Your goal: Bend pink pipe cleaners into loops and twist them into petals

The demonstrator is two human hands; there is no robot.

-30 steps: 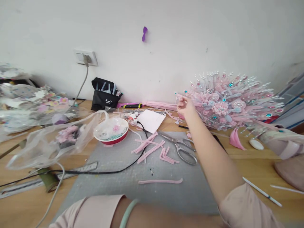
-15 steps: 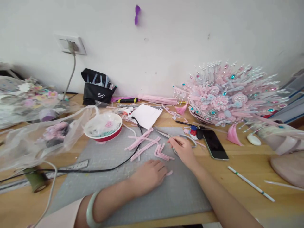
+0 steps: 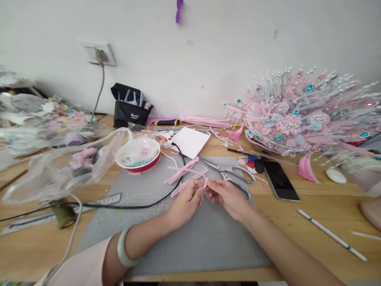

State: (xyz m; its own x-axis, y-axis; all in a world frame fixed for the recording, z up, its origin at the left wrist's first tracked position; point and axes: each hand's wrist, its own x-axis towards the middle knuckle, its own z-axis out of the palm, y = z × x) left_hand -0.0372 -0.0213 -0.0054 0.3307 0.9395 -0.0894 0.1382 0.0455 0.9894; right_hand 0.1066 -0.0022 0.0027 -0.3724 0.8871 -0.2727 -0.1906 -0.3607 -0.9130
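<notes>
My left hand (image 3: 185,204) and my right hand (image 3: 229,197) meet over the grey cutting mat (image 3: 175,246). Between their pinched fingertips is a short, curved piece of pink pipe cleaner (image 3: 205,183), partly covered by the fingers. Just behind the hands lie several pink pipe cleaner lengths (image 3: 181,171), some crossing each other. Metal scissors (image 3: 225,171) rest beside my right hand, blades pointing to the back left. A pale bangle (image 3: 122,248) circles my left wrist.
A black cable (image 3: 133,207) crosses the mat to a glue gun (image 3: 168,137) near white paper (image 3: 193,142). A red-and-white bowl (image 3: 145,166) holds beads. At right are a phone (image 3: 281,180), a white-and-green stick (image 3: 331,234) and a large jewelled pink headdress (image 3: 288,119).
My right hand has come down from beside the scissors, and my left hand has risen off the mat. Both now meet at the small pink piece. The view has shifted slightly left.
</notes>
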